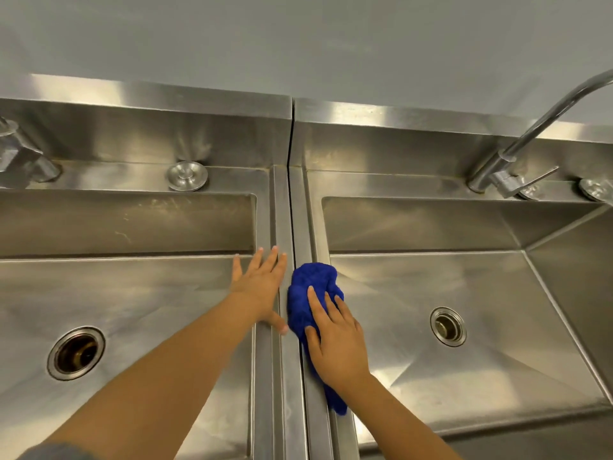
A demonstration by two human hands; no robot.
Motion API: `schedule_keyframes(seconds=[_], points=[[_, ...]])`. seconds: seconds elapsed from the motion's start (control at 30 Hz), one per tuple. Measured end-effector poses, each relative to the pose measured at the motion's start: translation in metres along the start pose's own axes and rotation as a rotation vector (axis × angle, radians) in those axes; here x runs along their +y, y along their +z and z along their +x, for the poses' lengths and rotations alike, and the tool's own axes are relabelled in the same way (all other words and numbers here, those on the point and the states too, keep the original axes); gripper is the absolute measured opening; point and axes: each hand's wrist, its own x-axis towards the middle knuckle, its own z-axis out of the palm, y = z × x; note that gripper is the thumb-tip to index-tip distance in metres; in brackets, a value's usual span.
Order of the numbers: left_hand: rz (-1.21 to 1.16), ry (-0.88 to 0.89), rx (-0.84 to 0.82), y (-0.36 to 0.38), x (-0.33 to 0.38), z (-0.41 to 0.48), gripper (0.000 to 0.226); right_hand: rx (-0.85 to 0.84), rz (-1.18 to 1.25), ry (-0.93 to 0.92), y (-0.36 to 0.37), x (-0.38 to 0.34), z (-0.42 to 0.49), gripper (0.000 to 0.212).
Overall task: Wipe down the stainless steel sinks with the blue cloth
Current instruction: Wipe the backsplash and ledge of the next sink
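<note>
Two stainless steel sinks stand side by side: the left sink (132, 293) and the right sink (464, 327), split by a narrow steel divider rim (292, 210). The blue cloth (310, 283) lies bunched on the right sink's inner rim, next to the divider. My right hand (335, 340) presses flat on the cloth with straight fingers, covering its near half. My left hand (262, 283) rests flat and spread on the left sink's inner rim, just left of the cloth, holding nothing.
Each basin has a round drain: the left drain (76, 353) and the right drain (447, 326). A curved faucet (517, 151) rises at the back right, another tap body (20, 157) at far left. A round steel knob (186, 175) sits on the back ledge.
</note>
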Motion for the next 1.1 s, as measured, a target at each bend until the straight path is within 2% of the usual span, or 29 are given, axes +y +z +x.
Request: schedule_keyframes(seconds=[0.1,0.23,0.43,0.6,0.7,0.93,1.1], points=[[0.029,-0.027,-0.023,-0.001,0.003,0.008,0.145,-0.007,0.014,-0.023,-0.007,0.001,0.021,0.069],[0.028,-0.052,-0.034,0.001,0.003,0.008,0.147,-0.020,-0.021,-0.027,-0.016,0.002,0.056,0.059],[0.095,-0.088,-0.079,-0.004,0.010,0.008,0.145,0.004,0.031,0.001,-0.026,-0.004,0.103,0.060],[0.051,-0.081,-0.051,0.002,0.007,0.010,0.145,0.201,0.156,0.015,0.001,-0.005,0.061,0.060],[0.019,-0.067,-0.044,0.007,0.004,0.012,0.147,0.248,0.139,0.002,0.009,-0.005,0.049,0.061],[0.024,-0.066,-0.080,0.001,0.004,0.009,0.147,0.031,0.106,0.048,-0.028,-0.009,0.123,0.062],[0.054,-0.051,-0.033,-0.022,-0.009,0.019,0.139,0.095,0.133,0.067,-0.020,-0.009,0.104,0.061]])
